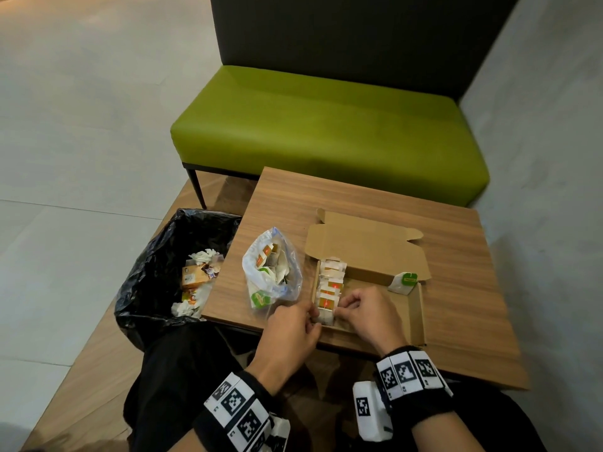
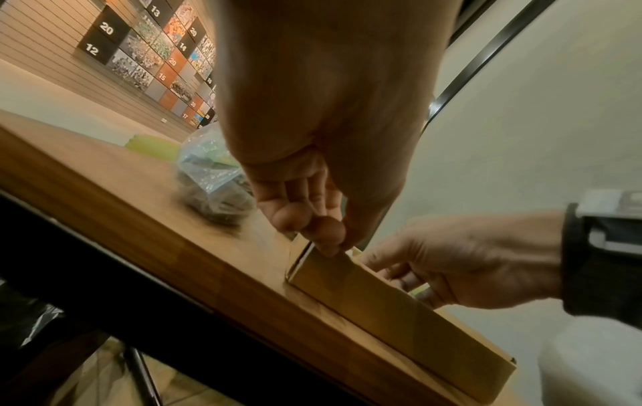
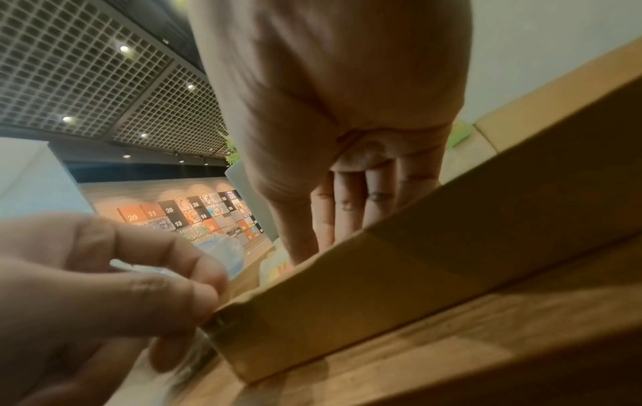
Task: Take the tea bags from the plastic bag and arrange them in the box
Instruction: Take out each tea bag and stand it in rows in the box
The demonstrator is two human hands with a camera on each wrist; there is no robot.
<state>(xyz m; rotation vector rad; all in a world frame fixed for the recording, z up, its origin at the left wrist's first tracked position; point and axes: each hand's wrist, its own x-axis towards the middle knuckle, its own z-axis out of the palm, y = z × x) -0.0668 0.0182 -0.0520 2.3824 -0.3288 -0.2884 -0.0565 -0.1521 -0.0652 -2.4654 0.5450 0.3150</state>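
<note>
An open cardboard box (image 1: 414, 321) lies on the wooden table (image 1: 456, 256), its lid folded back. A row of tea bags (image 1: 331, 275) stands along its left wall. My left hand (image 1: 305, 316) and right hand (image 1: 349, 303) meet at the near-left corner, each pinching one side of the nearest tea bag (image 1: 327, 308). In the left wrist view the left hand (image 2: 312, 225) has curled fingertips on the box (image 2: 382, 302) corner, and the right hand (image 2: 451, 261) reaches inside. A clear plastic bag (image 1: 270, 272) with more tea bags lies left of the box. One green-tagged tea bag (image 1: 403, 282) leans in the far-right corner.
A bin with a black liner (image 1: 163, 272) holding wrappers and tissues stands left of the table. A green bench (image 1: 326, 132) sits behind it, with a pale wall at the right. The table's near edge is just under my wrists.
</note>
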